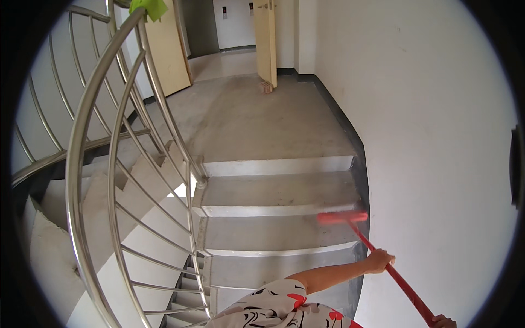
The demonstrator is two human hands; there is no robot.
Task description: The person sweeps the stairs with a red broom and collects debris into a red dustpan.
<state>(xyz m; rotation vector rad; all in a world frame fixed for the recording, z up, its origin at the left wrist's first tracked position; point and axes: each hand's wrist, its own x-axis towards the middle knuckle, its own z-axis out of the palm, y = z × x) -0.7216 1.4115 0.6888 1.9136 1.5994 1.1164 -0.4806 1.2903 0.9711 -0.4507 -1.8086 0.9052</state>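
A red broom (pixel 404 283) slants up and leftward across the lower right. My left hand (pixel 379 261) grips its handle partway along, with the forearm reaching across from a patterned short sleeve. Nearer the handle's top end, my right hand (pixel 444 322) is closed around it, partly cut off by the picture's lower edge. The broom's red head (pixel 342 217) looks blurred. It is at the right end of a concrete stair tread (pixel 262 233), close to the riser above and the dark skirting.
A curved stainless steel railing (pixel 76 172) borders the stairs on the left, with a green cloth (pixel 154 9) at its top. Uphill lies a concrete landing (pixel 262 119). A brick (pixel 265 87) sits against an open door (pixel 265 45). A white wall (pixel 426 123) rises at right.
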